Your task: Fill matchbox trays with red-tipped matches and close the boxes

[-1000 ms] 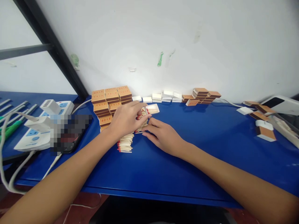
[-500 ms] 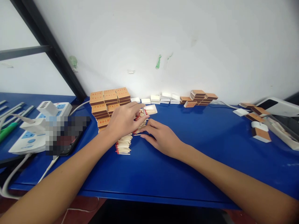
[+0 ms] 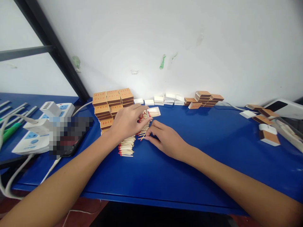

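My left hand [image 3: 129, 121] grips a white matchbox tray [image 3: 155, 110] by its near left end, thumb on one side and fingers on the other. Some red-tipped matches lie inside the tray. Just to the right, my right hand [image 3: 165, 138] pinches matchsticks [image 3: 143, 137] between thumb and fingertips; how many cannot be made out. Under and beside both hands spreads a pile of loose matches [image 3: 126, 147], heads to the left, partly hidden by my left hand. Behind my left hand rise stacked matchboxes [image 3: 102, 111].
White trays [image 3: 169, 98] line the wall, beside more brown matchboxes [image 3: 204, 97]. On the right of the blue table [image 3: 201, 179] lie further boxes [image 3: 270, 137] and a white device [image 3: 284, 108]. A power strip [image 3: 35, 138], a phone [image 3: 78, 138] and cables occupy the left.
My right hand has closed on matchsticks at the pile's edge and tilted them up off the table. My left hand keeps the tray in nearly the same place. The view has shifted slightly.
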Motion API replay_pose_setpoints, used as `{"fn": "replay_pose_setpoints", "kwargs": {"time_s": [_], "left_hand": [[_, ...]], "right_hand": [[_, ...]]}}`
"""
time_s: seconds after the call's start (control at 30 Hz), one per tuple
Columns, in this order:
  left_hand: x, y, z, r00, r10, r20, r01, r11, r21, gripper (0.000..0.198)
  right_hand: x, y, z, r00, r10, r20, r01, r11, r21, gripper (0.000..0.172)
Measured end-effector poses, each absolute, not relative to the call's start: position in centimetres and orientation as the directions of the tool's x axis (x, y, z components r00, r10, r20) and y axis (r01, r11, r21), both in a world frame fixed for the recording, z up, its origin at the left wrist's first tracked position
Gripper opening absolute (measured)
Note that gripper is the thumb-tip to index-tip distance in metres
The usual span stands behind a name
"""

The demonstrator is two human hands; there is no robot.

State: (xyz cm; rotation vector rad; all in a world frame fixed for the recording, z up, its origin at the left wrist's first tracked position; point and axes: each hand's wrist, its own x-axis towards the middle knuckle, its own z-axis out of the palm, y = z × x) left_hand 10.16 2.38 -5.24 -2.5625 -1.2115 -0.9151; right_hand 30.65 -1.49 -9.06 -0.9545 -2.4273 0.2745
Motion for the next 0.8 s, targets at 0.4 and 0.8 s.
{"fn": "replay_pose_setpoints", "kwargs": {"time_s": [0.4,0.8], "left_hand": [[10.2,2.2,-5.2,0.496,0.651,0.574,0.74,-0.663,0.113,0.034],[10.2,2.4,-5.5,0.51,0.642,0.572,0.734,-0.672,0.1,0.03]], "right_hand": [[30.4,-1.5,-8.7,-0.662,0.683,0.31,0.627,0.73,-0.27,0.013],[32.0,-2.0,-7.2,-0.676,0.713,0.186,0.674,0.701,-0.234,0.013]]}}
